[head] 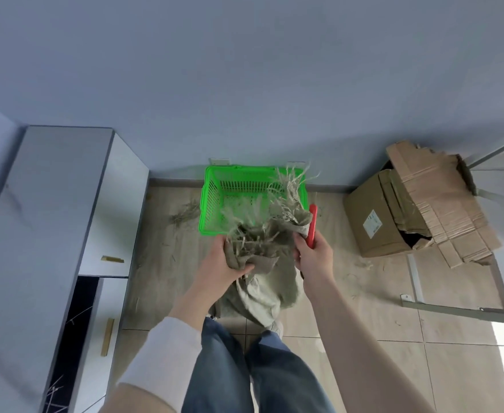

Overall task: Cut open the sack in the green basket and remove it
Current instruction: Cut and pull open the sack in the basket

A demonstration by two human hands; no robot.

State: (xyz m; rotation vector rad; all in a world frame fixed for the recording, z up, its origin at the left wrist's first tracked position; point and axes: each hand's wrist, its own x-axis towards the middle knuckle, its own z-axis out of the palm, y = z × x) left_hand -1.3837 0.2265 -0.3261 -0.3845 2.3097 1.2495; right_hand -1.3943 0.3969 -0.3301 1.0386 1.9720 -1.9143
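Note:
A bright green slatted basket [212,201] stands on the floor against the wall. A frayed grey-brown burlap sack [270,281] hangs bunched in front of and above the basket's near edge, loose fibres sticking up over the right side. My left hand [223,265] grips the sack's left fold. My right hand [314,257] holds the sack's right edge together with a red-handled cutter [312,225], whose blade is hidden. Loose fibres lie inside the basket.
A torn cardboard box [399,216] sits to the right. A white cabinet [66,219] stands to the left. Metal table legs [453,308] cross the floor at right. Stray fibres [183,214] litter the floor left of the basket. My legs in jeans [244,368] are below.

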